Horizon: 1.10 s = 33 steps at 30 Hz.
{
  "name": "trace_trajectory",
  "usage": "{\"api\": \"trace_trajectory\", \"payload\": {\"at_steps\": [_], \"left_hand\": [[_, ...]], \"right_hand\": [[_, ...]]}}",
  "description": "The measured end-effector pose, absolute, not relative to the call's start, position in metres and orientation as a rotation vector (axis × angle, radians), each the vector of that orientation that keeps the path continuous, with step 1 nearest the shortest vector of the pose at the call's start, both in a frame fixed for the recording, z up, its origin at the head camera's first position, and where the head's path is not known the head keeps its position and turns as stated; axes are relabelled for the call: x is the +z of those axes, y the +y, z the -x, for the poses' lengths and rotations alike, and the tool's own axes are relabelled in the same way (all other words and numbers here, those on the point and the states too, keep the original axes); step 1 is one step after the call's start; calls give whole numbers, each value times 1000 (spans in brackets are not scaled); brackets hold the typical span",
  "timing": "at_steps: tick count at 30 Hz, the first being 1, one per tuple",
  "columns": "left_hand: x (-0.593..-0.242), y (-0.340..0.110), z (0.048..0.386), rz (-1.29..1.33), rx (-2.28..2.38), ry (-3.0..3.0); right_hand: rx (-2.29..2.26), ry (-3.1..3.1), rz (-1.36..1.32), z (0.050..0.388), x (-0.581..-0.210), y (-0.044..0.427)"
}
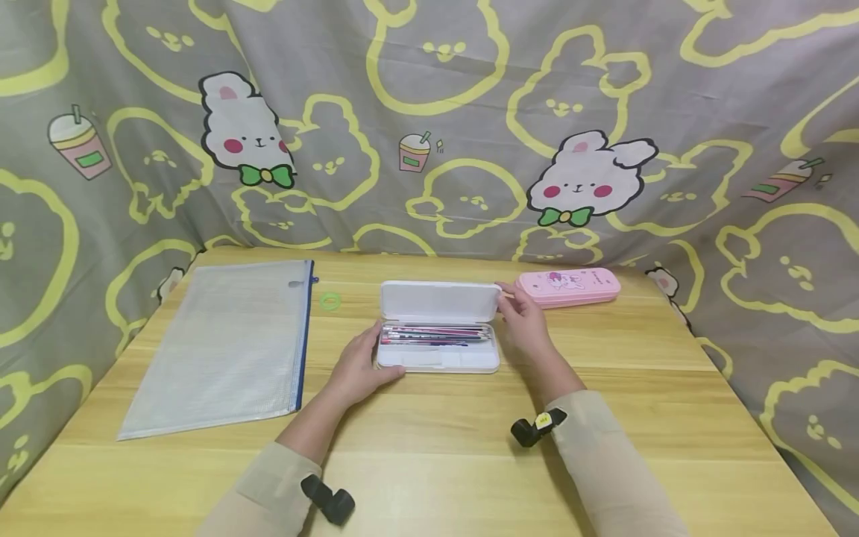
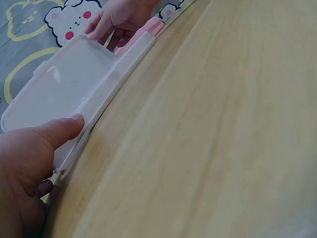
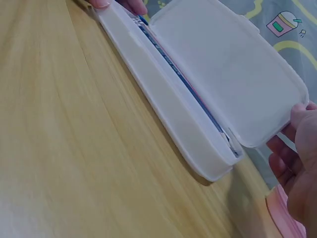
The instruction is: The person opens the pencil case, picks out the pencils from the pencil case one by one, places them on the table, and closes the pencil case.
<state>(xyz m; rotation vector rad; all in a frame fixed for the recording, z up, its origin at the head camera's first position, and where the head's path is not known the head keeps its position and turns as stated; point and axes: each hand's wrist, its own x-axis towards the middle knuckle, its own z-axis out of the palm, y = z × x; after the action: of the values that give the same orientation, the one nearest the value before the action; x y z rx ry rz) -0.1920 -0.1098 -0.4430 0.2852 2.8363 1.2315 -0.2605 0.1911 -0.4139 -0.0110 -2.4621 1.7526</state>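
A white pencil case [image 1: 478, 362] lies on the table with its lid [image 1: 439, 301] raised at the back. Several pencils [image 3: 181, 84] lie lengthwise along its hinge side. My left hand [image 1: 357, 369] holds the case's left end, thumb [image 2: 64, 130] over the front edge and fingers along the side. At the lid's right corner, my right hand [image 1: 526, 326] pinches the rim between thumb and fingers, seen closer in the right wrist view. Pale, flat shapes lie in the front part of the case, too indistinct to name.
Behind my right hand lies a closed pink pencil case [image 1: 570, 288] with a rabbit print. A translucent zip pouch [image 1: 221, 343] with a blue edge lies at the left, near a small green ring [image 1: 329, 300]. A patterned curtain [image 1: 470, 134] hangs behind the wooden table [image 1: 429, 462].
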Motion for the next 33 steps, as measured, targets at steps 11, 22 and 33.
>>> {"api": "trace_trajectory", "payload": {"at_steps": [11,22,33], "left_hand": [[-443,-108,191,-290,1233,2844],[-437,-109,204,-306,1242,2857],[-441,-106,214,-297,1212,2822]], "right_hand": [[1777,-2372,71,274,-428,183],[1722,-2400,67,279,-435,180],[1692,-2471,86,280,-435,184]]}}
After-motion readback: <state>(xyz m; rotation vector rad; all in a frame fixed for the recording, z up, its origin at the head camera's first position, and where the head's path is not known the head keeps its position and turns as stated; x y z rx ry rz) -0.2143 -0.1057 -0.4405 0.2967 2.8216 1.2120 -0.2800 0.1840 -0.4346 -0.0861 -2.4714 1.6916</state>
